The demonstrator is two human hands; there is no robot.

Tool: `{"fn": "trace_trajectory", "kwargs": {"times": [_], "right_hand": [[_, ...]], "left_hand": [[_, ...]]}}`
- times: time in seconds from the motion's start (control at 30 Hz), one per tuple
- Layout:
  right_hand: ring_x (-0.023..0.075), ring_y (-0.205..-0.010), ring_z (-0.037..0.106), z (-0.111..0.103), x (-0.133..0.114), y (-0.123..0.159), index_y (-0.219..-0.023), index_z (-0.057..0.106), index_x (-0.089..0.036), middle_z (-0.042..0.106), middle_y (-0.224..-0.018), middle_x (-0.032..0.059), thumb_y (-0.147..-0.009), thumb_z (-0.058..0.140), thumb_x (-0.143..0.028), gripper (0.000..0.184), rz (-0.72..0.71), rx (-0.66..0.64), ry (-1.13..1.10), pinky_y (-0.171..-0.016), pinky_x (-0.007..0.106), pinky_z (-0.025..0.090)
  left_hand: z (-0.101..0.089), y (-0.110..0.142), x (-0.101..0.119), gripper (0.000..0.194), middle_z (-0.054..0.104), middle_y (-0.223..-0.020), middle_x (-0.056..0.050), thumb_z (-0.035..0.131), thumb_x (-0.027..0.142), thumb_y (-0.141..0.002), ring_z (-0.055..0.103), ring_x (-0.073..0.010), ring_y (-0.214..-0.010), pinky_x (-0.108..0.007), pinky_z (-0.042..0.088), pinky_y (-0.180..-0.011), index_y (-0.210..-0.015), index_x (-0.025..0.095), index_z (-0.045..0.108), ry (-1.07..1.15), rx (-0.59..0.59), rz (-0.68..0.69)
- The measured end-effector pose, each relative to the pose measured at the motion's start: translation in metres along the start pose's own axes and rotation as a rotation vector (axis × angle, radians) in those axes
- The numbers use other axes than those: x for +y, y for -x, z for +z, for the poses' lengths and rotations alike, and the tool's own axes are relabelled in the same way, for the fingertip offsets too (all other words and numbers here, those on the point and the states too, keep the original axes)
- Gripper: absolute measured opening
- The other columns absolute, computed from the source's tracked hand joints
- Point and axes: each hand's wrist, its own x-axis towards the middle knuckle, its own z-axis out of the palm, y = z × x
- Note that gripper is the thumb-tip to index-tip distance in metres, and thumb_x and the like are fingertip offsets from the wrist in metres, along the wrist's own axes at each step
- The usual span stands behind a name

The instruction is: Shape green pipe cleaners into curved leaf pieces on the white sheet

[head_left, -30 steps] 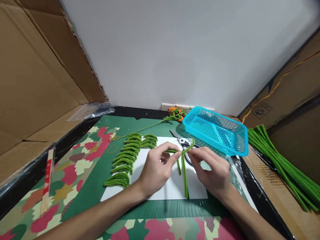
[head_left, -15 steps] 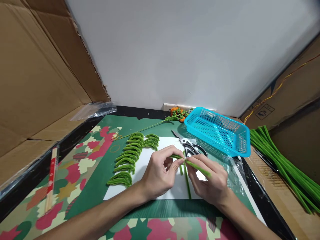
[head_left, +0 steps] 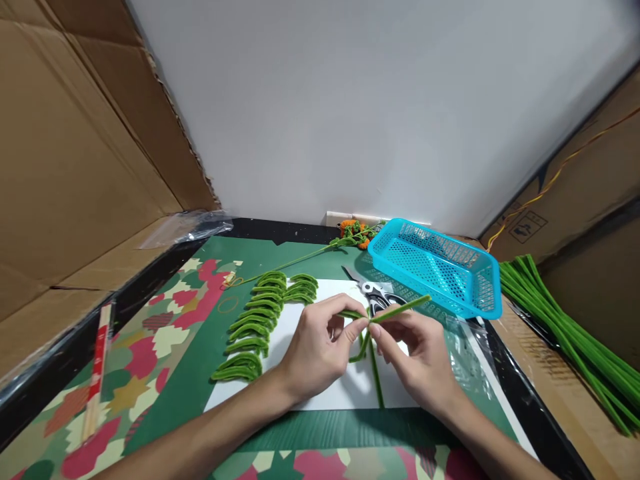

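Between my two hands is a green pipe cleaner (head_left: 404, 309), its free end pointing up to the right. My left hand (head_left: 323, 343) pinches it between thumb and forefinger. Close against those fingertips, my right hand (head_left: 417, 350) is closed on it as well, with a short bent end hanging below. Another green pipe cleaner lies straight on the white paper (head_left: 295, 340) under the hands. Left of them, several curved green pipe cleaner pieces (head_left: 255, 313) lie in a column, with a smaller group beside its top. Scissors (head_left: 373, 288) lie just beyond my right hand, their handles partly hidden.
A blue plastic basket (head_left: 495, 287) stands at the back right. Beside it lies an orange flower on a long green stem (head_left: 300, 257). A bundle of green pipe cleaners (head_left: 565, 333) rests on cardboard at the right. Wrapped chopsticks (head_left: 97, 373) lie at the left.
The pipe cleaner's free end has swung from pointing down-right to pointing up-right. My right hand's fingers have shifted around it, while my left hand keeps its pinch.
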Motion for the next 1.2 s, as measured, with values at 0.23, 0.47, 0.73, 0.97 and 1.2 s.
{"fn": "trace_trajectory", "kwargs": {"times": [0.23,0.47,0.73,0.97,1.2], "right_hand": [[0.0101,-0.052,0.046,-0.007,0.003,-0.005,-0.079,0.069,-0.017,0.055,-0.06,-0.0022,-0.096,0.071,-0.042,0.031,0.027,-0.011,0.05,-0.049,0.022,0.038],[0.0075,-0.043,0.039,-0.013,0.008,-0.012,-0.069,0.065,-0.017,0.049,-0.052,-0.0044,-0.084,0.081,-0.049,0.039,0.155,-0.046,-0.174,-0.041,0.021,0.03],[0.0064,-0.04,0.036,-0.011,0.014,-0.01,-0.067,0.066,-0.016,0.049,-0.051,-0.0043,-0.082,0.084,-0.047,0.039,0.213,-0.066,-0.32,-0.037,0.02,0.025],[0.008,-0.042,0.042,-0.016,0.013,-0.014,-0.075,0.07,-0.018,0.054,-0.056,-0.0035,-0.089,0.079,-0.041,0.029,0.056,0.056,-0.3,-0.039,0.021,0.033],[0.0161,-0.057,0.066,-0.015,0.001,-0.018,-0.085,0.076,-0.017,0.071,-0.07,0.0036,-0.084,0.084,-0.036,0.02,0.064,0.193,-0.353,-0.053,0.028,0.058]], "left_hand": [[0.0,0.001,0.0,0.032,0.05,-0.075,0.003,0.056,0.049,-0.104,0.037,-0.0072,-0.053,-0.02,0.027,-0.046,-0.093,0.019,0.059,0.401,-0.114,-0.298],[0.006,-0.006,-0.008,0.043,0.051,-0.069,0.006,0.072,0.054,-0.092,0.032,-0.001,-0.04,-0.016,0.019,-0.038,-0.081,0.017,0.052,0.594,-0.013,-0.404],[-0.005,-0.011,-0.005,0.045,0.051,-0.061,0.007,0.083,0.051,-0.083,0.036,-0.0008,-0.031,-0.014,0.015,-0.034,-0.081,0.016,0.054,0.559,-0.067,-0.376],[0.006,-0.003,-0.011,0.046,0.066,-0.083,-0.002,0.084,0.052,-0.082,0.06,-0.0077,-0.049,-0.015,0.034,-0.037,-0.099,0.016,0.063,0.609,-0.104,-0.388],[0.015,0.008,-0.013,0.039,0.07,-0.076,-0.003,0.078,0.051,-0.089,0.056,-0.0063,-0.043,-0.015,0.037,-0.037,-0.092,0.014,0.065,0.588,-0.253,-0.443]]}}
